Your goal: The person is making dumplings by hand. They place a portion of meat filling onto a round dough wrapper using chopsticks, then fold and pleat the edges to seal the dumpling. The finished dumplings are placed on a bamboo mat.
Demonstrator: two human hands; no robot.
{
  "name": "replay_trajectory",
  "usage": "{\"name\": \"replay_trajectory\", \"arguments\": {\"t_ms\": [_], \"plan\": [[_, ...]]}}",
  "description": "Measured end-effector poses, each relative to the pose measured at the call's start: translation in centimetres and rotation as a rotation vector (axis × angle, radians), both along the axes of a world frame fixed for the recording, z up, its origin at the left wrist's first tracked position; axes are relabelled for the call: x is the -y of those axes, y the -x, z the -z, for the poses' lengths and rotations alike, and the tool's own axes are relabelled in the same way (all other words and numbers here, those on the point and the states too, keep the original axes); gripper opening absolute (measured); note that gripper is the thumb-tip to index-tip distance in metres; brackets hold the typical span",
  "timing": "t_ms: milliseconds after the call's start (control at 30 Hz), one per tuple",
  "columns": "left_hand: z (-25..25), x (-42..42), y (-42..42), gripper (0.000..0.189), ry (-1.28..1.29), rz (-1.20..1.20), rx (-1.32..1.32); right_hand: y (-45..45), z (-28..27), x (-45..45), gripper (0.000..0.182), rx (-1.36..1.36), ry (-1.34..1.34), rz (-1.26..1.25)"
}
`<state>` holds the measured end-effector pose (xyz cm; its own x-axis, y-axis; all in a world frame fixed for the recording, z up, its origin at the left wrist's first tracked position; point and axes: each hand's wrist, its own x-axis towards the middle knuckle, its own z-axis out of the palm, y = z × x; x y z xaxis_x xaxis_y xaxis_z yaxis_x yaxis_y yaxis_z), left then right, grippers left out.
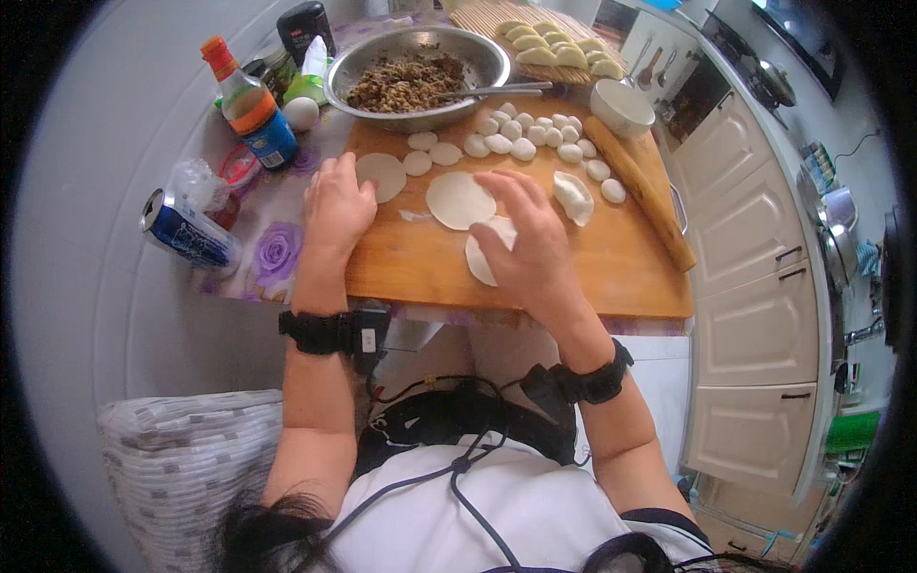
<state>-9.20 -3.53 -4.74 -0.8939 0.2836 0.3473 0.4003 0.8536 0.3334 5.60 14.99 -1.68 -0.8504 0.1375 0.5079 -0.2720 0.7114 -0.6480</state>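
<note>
My left hand (pixel 339 204) rests at the left edge of the wooden board (pixel 415 268), its fingertips at the rim of a rolled dough wrapper (pixel 383 177). My right hand (pixel 526 243) is spread over the middle of the board, thumb and fingers apart. Beneath it lies a partly covered wrapper (pixel 481 256); another wrapper (pixel 460 200) lies flat by its fingertips. Whether the right fingers touch either is unclear. One filled dumpling (pixel 573 198) sits right of that hand. Small dough pieces (pixel 523 149) are grouped behind, several pressed flat.
A steel bowl of filling (pixel 415 75) with chopsticks (pixel 501 89) stands behind. Folded dumplings (pixel 562 46) lie on a woven mat. A rolling pin (pixel 641 193) and white bowl (pixel 622 107) are at right. At left are a sauce bottle (pixel 251 107), egg (pixel 301 113) and can (pixel 190 229).
</note>
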Motion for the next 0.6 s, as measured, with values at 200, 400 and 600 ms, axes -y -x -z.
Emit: {"name": "replay_trajectory", "arguments": {"t_ms": [200, 400, 600], "plan": [[-0.9, 0.7, 4.0, 0.028, 0.22, 0.136, 0.118, 2.2, -2.4, -0.3, 0.048, 0.307, 0.035, -0.096], [-2.1, -0.6, 6.1, 0.034, 0.225, 0.095, 0.309, 4.8, -4.2, -2.9, 0.048, 0.468, -0.018, 0.081], [-2.5, -0.6, 7.8, 0.04, 0.142, 0.072, 0.562, 10.0, -3.3, -6.3, 0.06, 0.504, 0.127, 0.273]]}}
